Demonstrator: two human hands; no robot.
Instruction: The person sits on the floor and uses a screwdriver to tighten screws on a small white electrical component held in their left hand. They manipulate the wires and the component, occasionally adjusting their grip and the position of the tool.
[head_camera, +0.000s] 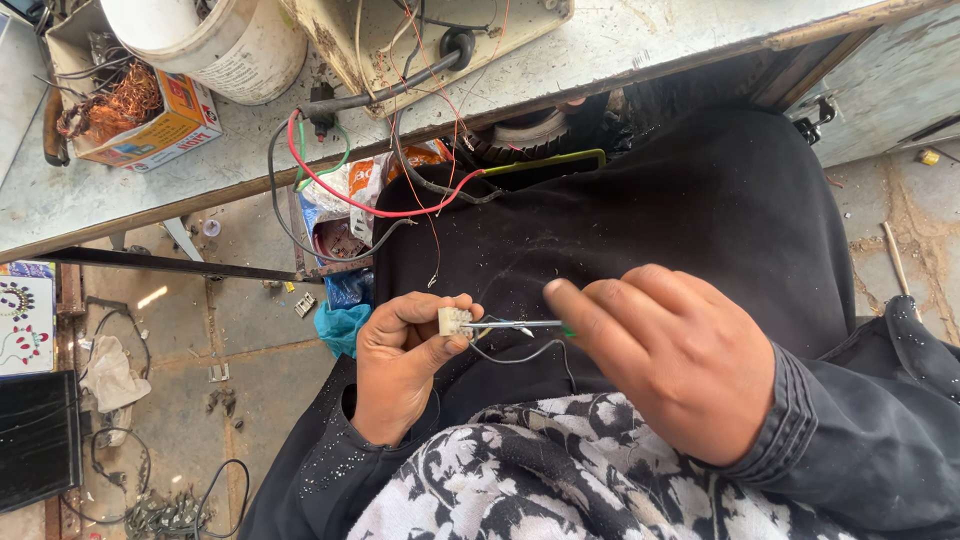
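Small white connector held over a dark-robed lap, below a cluttered grey bench (120, 180).

The left hand (400, 365) pinches the white connector (454, 321); the right hand (680, 355) is closed on a thin metal tool (510, 325), tip at the connector. A white bucket (215, 40) and a box of copper wire (130, 105) are cut off at the frame; the tool's handle is hidden. Dusty concrete floor (260, 330).

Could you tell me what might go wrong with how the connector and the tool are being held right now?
The left hand pinches the small white connector between its fingertips while the right hand pushes a thin metal tool into it, so a slip might jab the left fingers. The thin dark wires hanging from the connector could also be strained or pulled loose.
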